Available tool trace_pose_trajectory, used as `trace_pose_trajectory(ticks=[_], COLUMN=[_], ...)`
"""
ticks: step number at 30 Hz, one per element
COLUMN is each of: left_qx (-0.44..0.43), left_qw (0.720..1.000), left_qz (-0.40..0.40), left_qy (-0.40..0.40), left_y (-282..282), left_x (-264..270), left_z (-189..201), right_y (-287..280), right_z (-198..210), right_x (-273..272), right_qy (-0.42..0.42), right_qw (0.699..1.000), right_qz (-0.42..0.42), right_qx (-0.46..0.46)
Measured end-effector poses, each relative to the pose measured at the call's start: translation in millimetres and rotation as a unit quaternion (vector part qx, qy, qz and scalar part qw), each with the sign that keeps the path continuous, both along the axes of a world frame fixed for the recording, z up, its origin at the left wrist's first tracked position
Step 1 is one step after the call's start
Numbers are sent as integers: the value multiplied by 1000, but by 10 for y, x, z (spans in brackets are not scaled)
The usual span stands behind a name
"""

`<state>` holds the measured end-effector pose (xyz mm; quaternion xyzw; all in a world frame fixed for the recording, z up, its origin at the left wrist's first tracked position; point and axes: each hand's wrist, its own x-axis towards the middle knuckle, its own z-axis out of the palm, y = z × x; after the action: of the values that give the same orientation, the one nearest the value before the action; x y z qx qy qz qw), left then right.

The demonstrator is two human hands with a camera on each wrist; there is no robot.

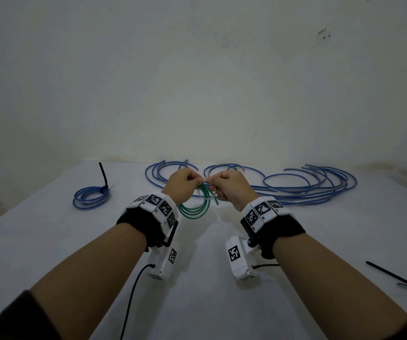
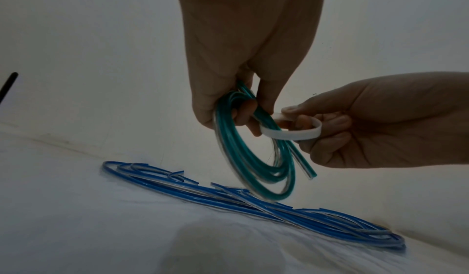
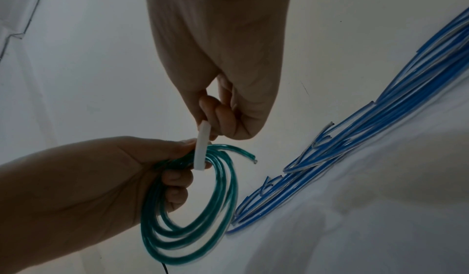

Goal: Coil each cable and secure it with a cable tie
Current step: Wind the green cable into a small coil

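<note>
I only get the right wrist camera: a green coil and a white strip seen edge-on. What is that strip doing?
Observer: In the left wrist view the white cable tie is bent into a loop at the strands of the green coil, and the right hand pinches it.
Operator: Is any cable finished?
Observer: Yes. The head view shows a blue coil on the left of the table, bound with a black tie.
Operator: Any spare ties?
Observer: Loose black ties lie near the table's right edge.
</note>
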<state>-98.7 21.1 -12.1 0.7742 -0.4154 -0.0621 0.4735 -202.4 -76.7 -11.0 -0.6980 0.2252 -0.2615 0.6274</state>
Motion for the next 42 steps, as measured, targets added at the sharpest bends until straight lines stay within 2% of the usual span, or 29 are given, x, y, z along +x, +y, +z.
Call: trace_pose_trajectory(ticks=[9, 21, 27, 37, 42], left_qx=[0, 44, 14, -44, -69], left_qw=[1000, 995, 996, 993, 991], left_qz=[2, -27, -29, 32, 29], left_qy=[-7, -84, -84, -102, -108], left_y=[-6, 68, 123, 350, 469], left_x=[29, 37, 86, 272, 332], left_z=[-4, 34, 112, 274, 312], right_y=[7, 22, 82, 342, 448], right_z=[10, 51, 154, 383, 454], right_x=[6, 22, 80, 337, 432], right_qy=[-5, 14, -6, -39, -56], right_qw=[1000, 1000, 998, 995, 996], right_qz=[-4, 23, 60, 85, 68], right_qx=[0, 14, 24, 25, 17])
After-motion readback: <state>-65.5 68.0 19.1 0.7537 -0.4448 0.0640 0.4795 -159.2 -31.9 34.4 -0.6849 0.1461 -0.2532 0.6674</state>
